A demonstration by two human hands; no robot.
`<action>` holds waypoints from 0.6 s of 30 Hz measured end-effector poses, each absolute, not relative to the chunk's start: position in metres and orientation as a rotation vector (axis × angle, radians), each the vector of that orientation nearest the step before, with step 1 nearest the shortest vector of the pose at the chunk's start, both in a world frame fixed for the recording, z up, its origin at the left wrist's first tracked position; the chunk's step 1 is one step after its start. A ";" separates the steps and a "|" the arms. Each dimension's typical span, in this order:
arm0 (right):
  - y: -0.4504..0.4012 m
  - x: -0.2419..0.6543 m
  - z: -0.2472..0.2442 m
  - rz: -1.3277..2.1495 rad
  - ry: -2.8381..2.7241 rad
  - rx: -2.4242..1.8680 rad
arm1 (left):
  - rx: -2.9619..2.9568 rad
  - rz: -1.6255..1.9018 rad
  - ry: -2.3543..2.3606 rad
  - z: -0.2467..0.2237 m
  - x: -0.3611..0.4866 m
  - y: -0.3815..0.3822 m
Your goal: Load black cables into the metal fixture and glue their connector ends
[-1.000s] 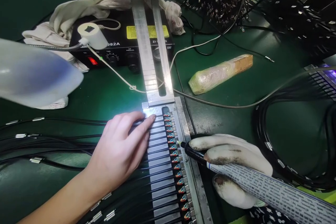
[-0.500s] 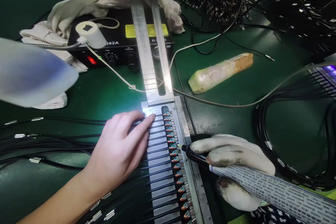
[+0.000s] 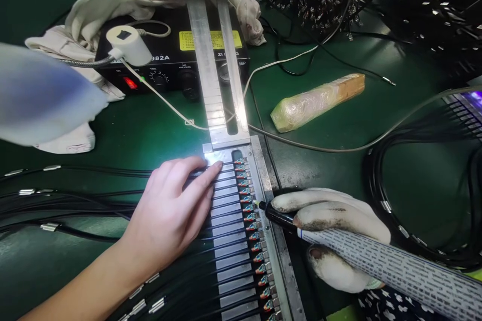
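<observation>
My left hand (image 3: 173,203), bare, lies over the left side of the long metal fixture (image 3: 230,241). Its index fingertip presses on the plate by the top cables, and the other fingers curl at the edge, partly hidden. Several black cables (image 3: 229,260) lie side by side in the slots, their stripped coloured wires (image 3: 250,217) meeting small metal connectors. My right hand (image 3: 339,220), in a stained white glove with bare fingertips, is closed around a dispenser pen (image 3: 361,256) with a black nose and print-covered barrel. The pen's thin pale tip is at the wires of one connector.
Behind the fixture stands a black dispenser controller (image 3: 139,77) with cloth gloves (image 3: 113,7) on it. A white lamp (image 3: 128,42) is in front. A wrapped wooden block (image 3: 318,103) lies right of the metal arm; coiled cables (image 3: 376,190) lie farther right.
The pen tip stays at about the same connector, with my right hand shifted slightly left. My left hand keeps its place on the fixture. The view has tilted a little.
</observation>
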State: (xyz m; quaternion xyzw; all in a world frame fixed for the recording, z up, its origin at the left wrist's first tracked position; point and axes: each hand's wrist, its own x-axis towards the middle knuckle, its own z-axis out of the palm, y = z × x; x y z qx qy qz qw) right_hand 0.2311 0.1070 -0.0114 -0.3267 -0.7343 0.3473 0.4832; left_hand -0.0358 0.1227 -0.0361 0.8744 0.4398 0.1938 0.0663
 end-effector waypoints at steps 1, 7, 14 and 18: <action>0.107 0.231 -0.012 0.849 -1.786 -0.802 | 2.636 0.587 1.326 -0.036 -0.036 0.123; 0.106 0.233 -0.014 0.847 -1.783 -0.829 | 2.633 0.592 1.335 -0.036 -0.036 0.123; 0.095 0.232 -0.010 0.780 -1.680 -0.792 | 2.635 0.597 1.328 -0.036 -0.035 0.123; 0.093 0.233 -0.009 0.798 -1.747 -0.829 | 2.635 0.613 1.328 -0.035 -0.034 0.124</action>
